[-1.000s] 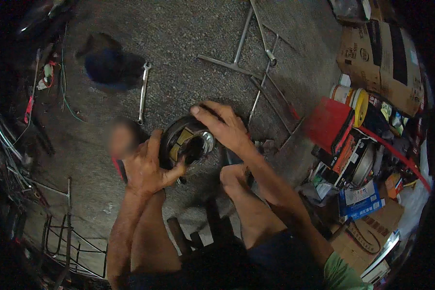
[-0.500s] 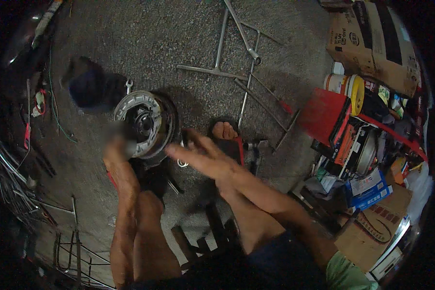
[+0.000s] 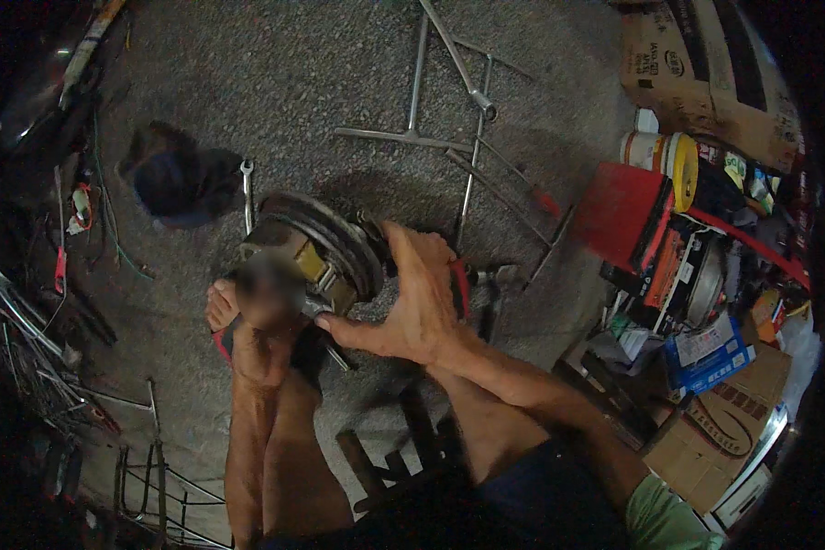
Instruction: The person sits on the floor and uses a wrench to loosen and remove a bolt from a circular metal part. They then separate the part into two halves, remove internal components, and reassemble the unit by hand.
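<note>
A round metal wheel hub (image 3: pixel 325 243) is tilted on the ground between my feet, with a dark ribbed rim and yellowish metal parts on its near side. My left hand (image 3: pixel 268 321) is at its near left side, and a blurred patch hides the fingers. On the hub's right, my right hand (image 3: pixel 422 302) has thumb and fingers spread wide; the fingertips are close to the rim, and I cannot tell whether they touch it. Just beyond the hub lies a combination wrench (image 3: pixel 247 194). A metal tool handle (image 3: pixel 337 354) shows below the hub.
A dark cloth-like object (image 3: pixel 181 186) lies at far left. Metal T-bars (image 3: pixel 411 137) are on the gravelly floor ahead. Cartons (image 3: pixel 720 431), a red box (image 3: pixel 621 215) and a yellow-rimmed tub (image 3: pixel 680 172) crowd the right. Metal rods (image 3: pixel 27 321) clutter the left; dark stool legs (image 3: pixel 362 463) stand nearer.
The hub has tipped, its open face turning from view and yellowish parts showing. My left hand moved right and lower; my right hand moved right, its fingers spreading beside the rim.
</note>
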The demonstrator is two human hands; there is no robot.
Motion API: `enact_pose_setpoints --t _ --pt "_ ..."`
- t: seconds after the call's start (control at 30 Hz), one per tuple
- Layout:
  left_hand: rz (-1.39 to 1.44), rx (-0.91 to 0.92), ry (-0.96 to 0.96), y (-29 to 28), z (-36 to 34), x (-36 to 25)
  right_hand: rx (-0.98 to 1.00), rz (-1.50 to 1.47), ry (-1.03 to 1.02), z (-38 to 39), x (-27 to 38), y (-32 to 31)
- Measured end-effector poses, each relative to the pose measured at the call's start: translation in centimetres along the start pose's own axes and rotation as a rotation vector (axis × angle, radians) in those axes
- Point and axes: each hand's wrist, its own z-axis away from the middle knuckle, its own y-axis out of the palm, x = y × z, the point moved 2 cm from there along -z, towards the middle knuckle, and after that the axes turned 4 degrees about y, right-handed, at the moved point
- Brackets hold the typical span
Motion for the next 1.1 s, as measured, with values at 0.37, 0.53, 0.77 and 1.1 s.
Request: enact_pose_setpoints --t 0.37,0.53,0.77,1.1 --pt "0.148 -0.076 0.039 1.3 0.2 -0.8 0.015 0.011 -0.192 0.1 0.2 0.0" --pt "0.478 0.171 0.024 -0.5 -0.3 -0.8 0.267 -0.478 0.453 -0.8 -0.3 -0.9" --pt "-0.182 0.097 -0.120 3.5 0.1 -1.9 0.192 -0.641 0.930 0.0 -3.0 1.7" --pt "-0.862 0.205 0.437 4.5 0.3 -0.8 0.197 0.270 0.132 0.1 0.8 0.0"
